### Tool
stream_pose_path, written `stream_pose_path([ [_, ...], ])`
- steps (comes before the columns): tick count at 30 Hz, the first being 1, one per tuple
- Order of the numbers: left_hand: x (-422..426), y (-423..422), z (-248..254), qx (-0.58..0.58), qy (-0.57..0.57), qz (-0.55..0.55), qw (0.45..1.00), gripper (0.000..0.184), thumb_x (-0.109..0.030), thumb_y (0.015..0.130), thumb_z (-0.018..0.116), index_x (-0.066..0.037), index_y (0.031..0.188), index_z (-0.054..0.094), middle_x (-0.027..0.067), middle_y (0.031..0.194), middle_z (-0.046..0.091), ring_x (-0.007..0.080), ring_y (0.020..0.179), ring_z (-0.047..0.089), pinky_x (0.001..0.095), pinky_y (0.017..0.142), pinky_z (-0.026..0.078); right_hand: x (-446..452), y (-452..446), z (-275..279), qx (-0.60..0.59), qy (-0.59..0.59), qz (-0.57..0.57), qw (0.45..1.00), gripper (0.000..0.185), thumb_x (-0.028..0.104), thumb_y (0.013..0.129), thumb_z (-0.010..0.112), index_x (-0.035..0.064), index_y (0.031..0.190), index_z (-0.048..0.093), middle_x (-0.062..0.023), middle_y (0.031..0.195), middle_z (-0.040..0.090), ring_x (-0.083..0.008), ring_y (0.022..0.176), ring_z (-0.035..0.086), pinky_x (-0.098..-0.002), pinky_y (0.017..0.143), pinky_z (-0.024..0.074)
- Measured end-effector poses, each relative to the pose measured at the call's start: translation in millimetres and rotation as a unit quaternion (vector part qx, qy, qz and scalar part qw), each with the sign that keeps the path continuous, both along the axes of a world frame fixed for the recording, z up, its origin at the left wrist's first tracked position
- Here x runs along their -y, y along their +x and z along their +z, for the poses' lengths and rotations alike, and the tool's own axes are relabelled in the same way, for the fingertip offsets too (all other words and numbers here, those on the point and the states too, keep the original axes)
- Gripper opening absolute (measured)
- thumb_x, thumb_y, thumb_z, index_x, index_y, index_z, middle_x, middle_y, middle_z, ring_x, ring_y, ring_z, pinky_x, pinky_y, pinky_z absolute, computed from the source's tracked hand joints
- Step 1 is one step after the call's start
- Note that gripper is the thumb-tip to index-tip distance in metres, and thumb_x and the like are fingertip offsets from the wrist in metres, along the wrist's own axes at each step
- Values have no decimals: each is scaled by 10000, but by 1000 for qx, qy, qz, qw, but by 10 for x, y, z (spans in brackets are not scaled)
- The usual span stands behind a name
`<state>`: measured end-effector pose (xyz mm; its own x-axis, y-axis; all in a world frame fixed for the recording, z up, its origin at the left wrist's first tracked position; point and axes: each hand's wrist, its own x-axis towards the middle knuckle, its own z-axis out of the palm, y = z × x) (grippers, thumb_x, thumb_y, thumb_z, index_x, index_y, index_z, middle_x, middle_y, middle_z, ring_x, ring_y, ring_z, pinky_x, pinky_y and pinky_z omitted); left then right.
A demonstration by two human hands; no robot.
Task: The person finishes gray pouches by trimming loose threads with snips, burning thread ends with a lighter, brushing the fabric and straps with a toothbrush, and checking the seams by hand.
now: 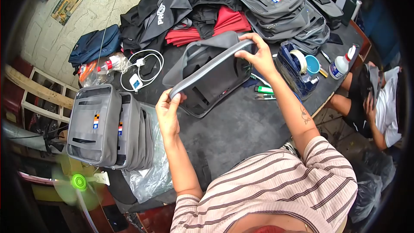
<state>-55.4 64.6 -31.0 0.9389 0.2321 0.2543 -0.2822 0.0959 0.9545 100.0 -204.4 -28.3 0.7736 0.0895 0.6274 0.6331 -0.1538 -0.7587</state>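
A grey zippered bag (pixel 215 86) is held up, tilted, over the dark table (pixel 246 129), its unzipped mouth spread and its dark inside showing. My left hand (pixel 168 110) pinches the near left corner of its zippered rim, thumb on top. At the far right corner, my right hand (pixel 258 56) grips the same rim between thumb and fingers. On the left stands a row of similar grey bags (pixel 92 125), with small coloured labels on their fronts, partly on clear plastic wrapping (pixel 151 177).
Behind lie red fabric (pixel 228 21), dark cloth (pixel 151 13) and stacked grey backpacks (pixel 276 8). A white cable (pixel 159 67), green cutter (pixel 263 89), clear pouch (pixel 297 69) and spray bottle (pixel 340 64) lie around. A fan (pixel 79 182) spins lower left; another person (pixel 384 103) sits at right.
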Motion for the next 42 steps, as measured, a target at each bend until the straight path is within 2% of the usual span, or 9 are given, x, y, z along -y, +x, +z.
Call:
stream_pose_path([
  [7, 150, -188, 24, 19, -210, -421, 882, 450, -292, 784, 574, 56, 1059, 650, 248, 1134, 575, 419, 1223, 464, 481, 1044, 322, 3, 72, 211, -95, 195, 236, 947, 172, 182, 859, 664, 44, 949, 615, 39, 835, 575, -35, 767, 508, -179, 691, 402],
  [11, 206, 12, -693, -208, -145, -178, 951, 563, -251, 968, 431, 40, 1423, 274, 138, 1354, 473, 264, 1256, 453, 342, 1086, 309, -455, -347, 843, 93, 64, 150, 982, 230, 269, 809, 668, 50, 767, 613, -36, 740, 577, -165, 694, 558, -292, 608, 423],
  [13, 749, 717, -494, 142, -619, -251, 731, 485, -331, 991, 434, -27, 1364, 382, 79, 1384, 429, 171, 1221, 463, 321, 1001, 391, -713, -731, 1049, 279, -102, 94, 950, 333, 378, 802, 650, 77, 677, 587, -45, 711, 547, -252, 677, 525, -383, 676, 403],
  [18, 639, 421, -121, 71, -133, -185, 971, 465, -312, 985, 440, -23, 1348, 413, 74, 1351, 450, 174, 1205, 467, 318, 1002, 383, -778, -984, 999, 382, -89, 181, 902, 428, 448, 854, 575, 74, 1049, 648, -108, 1086, 542, -297, 1066, 508, -484, 946, 365],
  [20, 512, 259, 371, -94, 165, -252, 949, 544, -277, 947, 512, -55, 1420, 362, 135, 1356, 443, 204, 1242, 434, 324, 1061, 341, -453, -716, 1008, 241, -29, 126, 962, 247, 194, 912, 526, 25, 1010, 677, -111, 1039, 571, -247, 1015, 544, -351, 892, 431],
  [21, 716, 37, 441, -74, -256, -306, 914, 538, -231, 921, 525, 3, 1387, 392, 160, 1362, 446, 231, 1237, 454, 342, 1065, 339, -347, -573, 992, 148, 16, 103, 983, 245, 179, 916, 526, 11, 1027, 665, -109, 1022, 579, -212, 985, 556, -308, 858, 442],
  [33, 1056, 182, 306, -20, -342, -404, 848, 763, -511, 954, 352, 61, 1438, 204, 181, 1491, 265, 285, 1389, 242, 410, 1110, 241, -596, 165, -47, -272, 27, 217, 937, 510, 461, 893, 589, 51, 593, 554, 22, 545, 502, -48, 550, 441, -273, 504, 378],
  [37, 988, 13, 414, 4, -209, -228, 951, 877, -686, 883, 293, -36, 1468, 225, 157, 1454, 344, 306, 1302, 345, 454, 1079, 268, -585, -51, -132, -190, -12, 159, 969, 579, 526, 947, 427, -6, 761, 561, -52, 674, 571, -117, 660, 507, -333, 629, 442],
  [42, 700, -52, 660, 103, -550, -261, 787, 748, -638, 903, 315, -219, 1502, 154, 147, 1477, 292, 344, 1297, 348, 515, 1086, 220, -143, -430, -376, -283, -89, 254, 921, 515, 481, 960, 438, -7, 943, 603, -66, 927, 627, -109, 883, 535, -313, 793, 439],
])
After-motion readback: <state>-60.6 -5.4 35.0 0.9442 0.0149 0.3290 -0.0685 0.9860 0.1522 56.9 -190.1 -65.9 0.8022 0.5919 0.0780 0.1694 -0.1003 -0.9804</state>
